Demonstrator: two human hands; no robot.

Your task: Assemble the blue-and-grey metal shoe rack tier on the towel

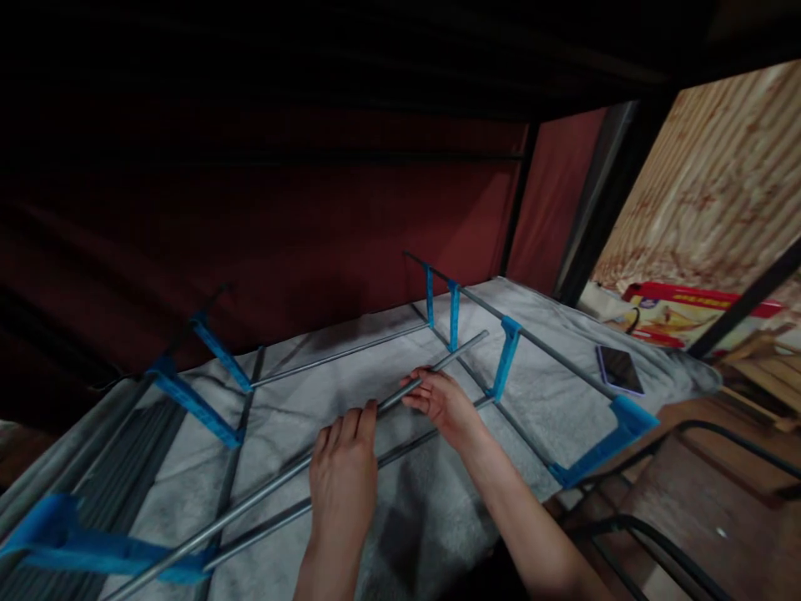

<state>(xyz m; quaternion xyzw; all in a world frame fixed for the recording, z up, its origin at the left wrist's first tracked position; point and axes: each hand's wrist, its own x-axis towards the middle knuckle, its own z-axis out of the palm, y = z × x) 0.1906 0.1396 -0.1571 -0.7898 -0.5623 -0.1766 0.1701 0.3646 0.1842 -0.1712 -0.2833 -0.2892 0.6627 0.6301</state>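
At the bottom centre of the frame, the left hand (343, 455) is closed over a loose metal rod (250, 502), its fingers curled across the top. Just beyond, right of centre, the right hand (441, 405) has its fingers and thumb clasped around the same rod. The rod slants from the lower left edge up to the right of centre, passing in front of a blue bracket (56, 530) at lower left (whether the two touch, I cannot tell). Beneath it a crossbar (406, 446) runs nearly parallel, joining the two sides of a frame.

At lower right stands a chair (707, 517) with black tubular rails, near another blue bracket (601, 451). That bracket is the nearest of four along the right side of the frame, each joining two long grey rods. At left, a bundle of grey rods (118, 467) lies on the pale grey sheet (551, 401), partly behind the left side's brackets.

Farther back, a second crossbar (341, 356) spans the middle of the picture, and a phone (619, 370) lies on the sheet at right. Behind hangs a dark red curtain (344, 225); at upper right, a red and yellow box (682, 313) sits before a corrugated wall (719, 175).
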